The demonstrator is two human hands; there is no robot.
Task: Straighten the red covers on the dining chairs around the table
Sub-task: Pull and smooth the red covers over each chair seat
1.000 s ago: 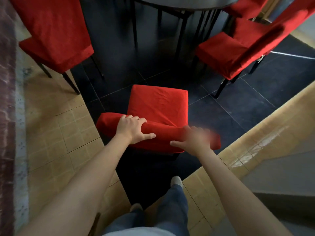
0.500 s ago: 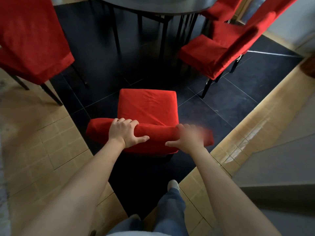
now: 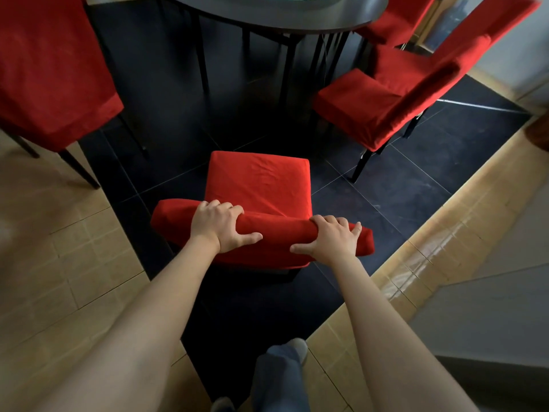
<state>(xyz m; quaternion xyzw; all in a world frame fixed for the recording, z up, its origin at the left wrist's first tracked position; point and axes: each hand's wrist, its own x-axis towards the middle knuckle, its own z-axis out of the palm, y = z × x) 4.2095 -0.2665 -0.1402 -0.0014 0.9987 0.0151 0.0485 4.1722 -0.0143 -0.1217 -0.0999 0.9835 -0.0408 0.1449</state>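
Head view: both hands' grip stays on chair back (image 3: 276, 233); right hand (image 3: 329, 239) steadier.

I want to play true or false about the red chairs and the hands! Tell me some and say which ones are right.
1. Both hands grip the top of the nearest chair's backrest. True: the left hand and the right hand curl over it.
2. The chair covers are blue. False: they are red.
3. The nearest chair's seat faces the dark table. True.
4. The left hand holds a cup. False: it grips only the covered backrest.
5. Only one chair is in view. False: others stand to the left and right.
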